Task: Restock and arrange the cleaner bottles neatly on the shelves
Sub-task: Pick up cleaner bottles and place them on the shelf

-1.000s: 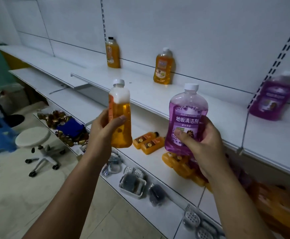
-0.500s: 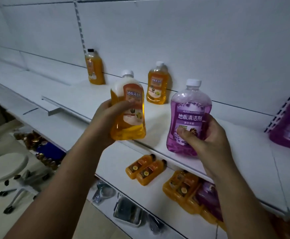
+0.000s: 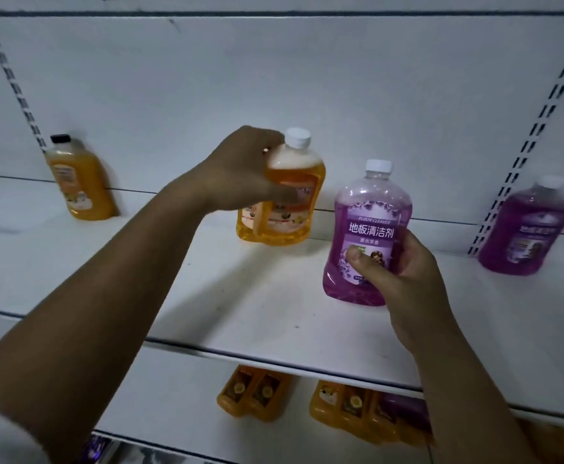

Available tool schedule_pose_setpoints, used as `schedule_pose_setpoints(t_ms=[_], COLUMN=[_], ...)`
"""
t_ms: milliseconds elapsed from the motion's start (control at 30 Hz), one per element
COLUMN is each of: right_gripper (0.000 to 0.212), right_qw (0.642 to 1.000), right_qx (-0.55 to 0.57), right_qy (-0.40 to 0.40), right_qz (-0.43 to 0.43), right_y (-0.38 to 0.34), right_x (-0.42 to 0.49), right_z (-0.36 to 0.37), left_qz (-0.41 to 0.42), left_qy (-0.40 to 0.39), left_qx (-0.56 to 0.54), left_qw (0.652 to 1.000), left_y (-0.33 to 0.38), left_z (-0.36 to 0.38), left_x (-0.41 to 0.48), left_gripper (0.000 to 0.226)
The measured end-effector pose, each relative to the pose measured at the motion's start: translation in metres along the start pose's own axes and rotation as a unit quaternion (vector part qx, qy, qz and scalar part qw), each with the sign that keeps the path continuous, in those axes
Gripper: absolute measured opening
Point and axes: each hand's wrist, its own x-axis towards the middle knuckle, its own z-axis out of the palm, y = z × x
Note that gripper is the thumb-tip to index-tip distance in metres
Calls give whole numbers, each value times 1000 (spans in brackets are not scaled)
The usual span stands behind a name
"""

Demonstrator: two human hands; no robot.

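Observation:
My left hand (image 3: 240,172) grips an orange cleaner bottle (image 3: 294,195) with a white cap, held upright at the back of the white upper shelf (image 3: 206,296). Just behind it to the left stands another orange bottle (image 3: 248,226), mostly hidden. In my right hand (image 3: 404,283) is a purple floor cleaner bottle (image 3: 367,236), fingers curled round its lower half, its base low over the shelf. A third orange bottle (image 3: 79,182) with a black cap leans at the back left. A second purple bottle (image 3: 525,229) stands at the back right.
On the lower shelf (image 3: 180,396) lie several orange bottles (image 3: 253,393) and a purple one (image 3: 404,413). Slotted uprights (image 3: 535,128) run up the white back wall at both sides.
My left hand has carried the orange bottle forward to the back of the upper shelf, beside the standing orange one. My right hand has brought the purple bottle over the shelf. The camera moved closer.

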Motion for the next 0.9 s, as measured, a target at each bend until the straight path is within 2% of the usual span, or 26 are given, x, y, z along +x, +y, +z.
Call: schedule_pose_setpoints(t_ms=[100,267,367,533,700,900], right_gripper=[64,50,54,75,74,74], right_qw=[1000,1000,1000,999,999,998], right_qx=[-2,-20,-24,-39,-43,-44], right_qy=[6,10,10,13,11,21], right_qz=[12,15,8,1,7,28], right_y=[1,-6,-9,-7,-3,5], right_x=[3,15,17,16,17,18], right_z=[6,10,11,13,12,7], left_qz=[37,63,71,78,46,58], left_qy=[-10,-5,-13,4,7,38], left_qx=[66,152,201,249,239,254], left_qw=[997,986,977,965,970,965], left_y=[-7,-24,-36,-50,-57,-60], left_z=[4,22,35,48,54,60], left_x=[31,58,67,75,73,65], left_gripper=[55,68,68,74,76,86])
